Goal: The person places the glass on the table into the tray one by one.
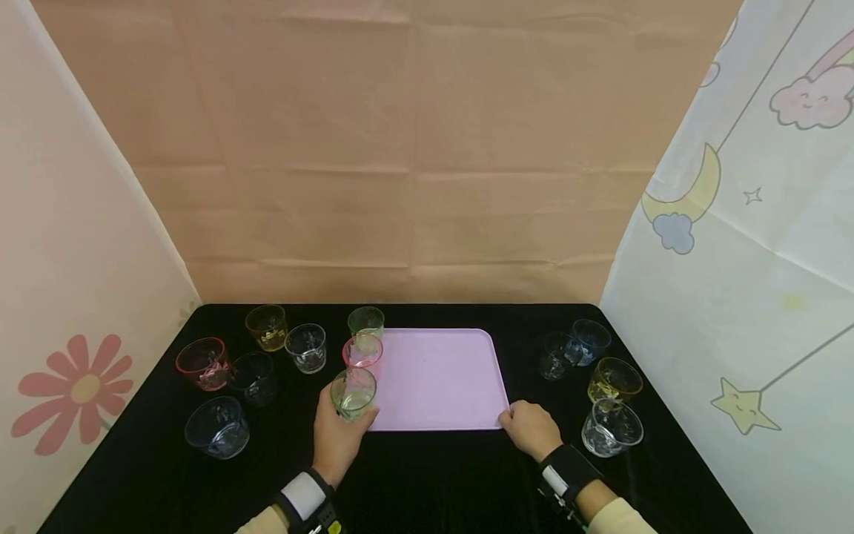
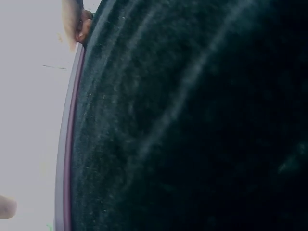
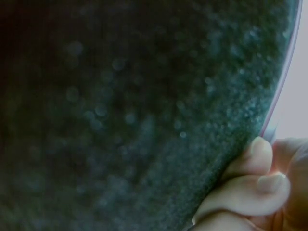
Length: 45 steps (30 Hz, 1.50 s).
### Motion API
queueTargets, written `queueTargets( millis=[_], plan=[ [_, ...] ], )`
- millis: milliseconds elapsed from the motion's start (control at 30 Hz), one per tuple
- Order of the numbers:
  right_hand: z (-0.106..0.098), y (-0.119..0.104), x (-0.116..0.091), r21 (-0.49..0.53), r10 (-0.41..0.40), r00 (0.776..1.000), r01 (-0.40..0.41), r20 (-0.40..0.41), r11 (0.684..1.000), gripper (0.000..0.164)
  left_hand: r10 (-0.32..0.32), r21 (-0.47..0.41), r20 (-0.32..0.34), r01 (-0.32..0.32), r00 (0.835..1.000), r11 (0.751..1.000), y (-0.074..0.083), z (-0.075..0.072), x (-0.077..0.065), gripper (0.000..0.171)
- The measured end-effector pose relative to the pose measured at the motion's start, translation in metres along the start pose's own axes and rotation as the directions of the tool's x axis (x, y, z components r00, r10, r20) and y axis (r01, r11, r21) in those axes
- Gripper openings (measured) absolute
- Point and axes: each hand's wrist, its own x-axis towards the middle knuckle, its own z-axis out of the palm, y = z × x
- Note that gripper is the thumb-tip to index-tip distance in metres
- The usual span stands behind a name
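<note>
At the front left corner of a pink tray, my left hand grips a green-tinted glass. Behind that glass, along the tray's left side, stand a pink-rimmed glass and another green-tinted glass. My right hand pinches the tray's front right corner, its fingers curled at the rim in the right wrist view. In the left wrist view the tray's front edge runs up to the right hand; only a fingertip of my left hand shows there.
On the left of the black table stand a yellow glass, a clear glass, a red glass, a dark glass and a blue glass. Several more glasses, including a yellow one, stand on the right.
</note>
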Motion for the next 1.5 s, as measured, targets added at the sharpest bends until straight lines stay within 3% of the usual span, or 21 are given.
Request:
queueTargets(
  millis=[833,1100,1200,1367,1500],
  plan=[
    [-0.001,-0.001,0.0,-0.008,0.005,1.0,-0.005,-0.001,1.0,0.036,-0.005,0.049,0.061,0.002,0.998,0.999,-0.004,0.002,0.007,0.081],
    [0.0,-0.001,-0.001,-0.004,0.001,1.0,-0.001,0.0,1.0,0.036,-0.076,0.047,0.133,0.07,0.988,0.996,-0.008,-0.005,0.004,0.106],
    [0.0,-0.001,0.0,-0.005,0.001,1.0,-0.001,0.001,1.0,0.036,-0.075,0.054,0.179,0.066,0.981,0.996,-0.009,-0.011,0.004,0.11],
    [0.0,-0.001,0.001,0.0,-0.01,1.0,0.01,0.001,1.0,0.035,-0.061,0.098,0.2,0.042,0.978,0.994,-0.005,-0.022,0.004,0.089],
    [0.0,-0.001,0.0,0.005,-0.001,1.0,0.001,0.008,1.0,0.036,-0.111,0.115,0.149,0.094,0.983,0.989,-0.009,-0.03,0.008,0.06]
  ],
)
